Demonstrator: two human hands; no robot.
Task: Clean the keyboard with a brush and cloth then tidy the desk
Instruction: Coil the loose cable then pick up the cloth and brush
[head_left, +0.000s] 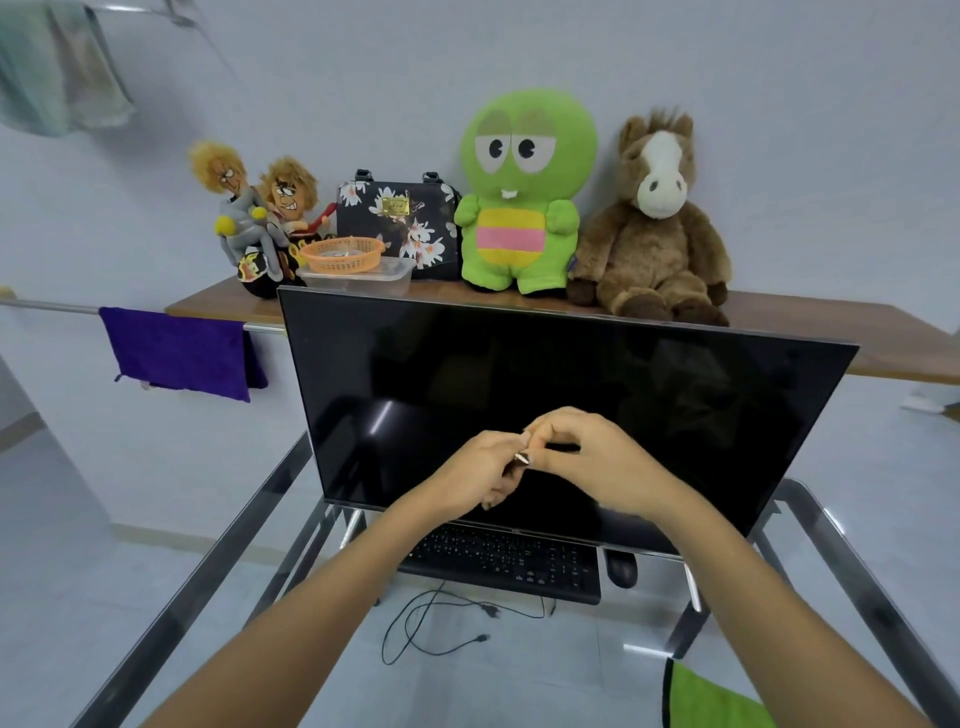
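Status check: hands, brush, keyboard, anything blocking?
Both hands, left and right, gripping small brush before monitor. Keyboard untouched below. Loose cable nearby.

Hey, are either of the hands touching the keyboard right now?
Apart. The head view shows the left hand and right hand raised together in front of the dark monitor, pinching a small brush, well above the keyboard.

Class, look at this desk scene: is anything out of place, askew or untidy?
Yes. A loose black cable lies tangled in loops in front of the keyboard, its plug ends connected to nothing. A green cloth sits bunched at the desk's near right edge. Nothing looks spilled or damaged.
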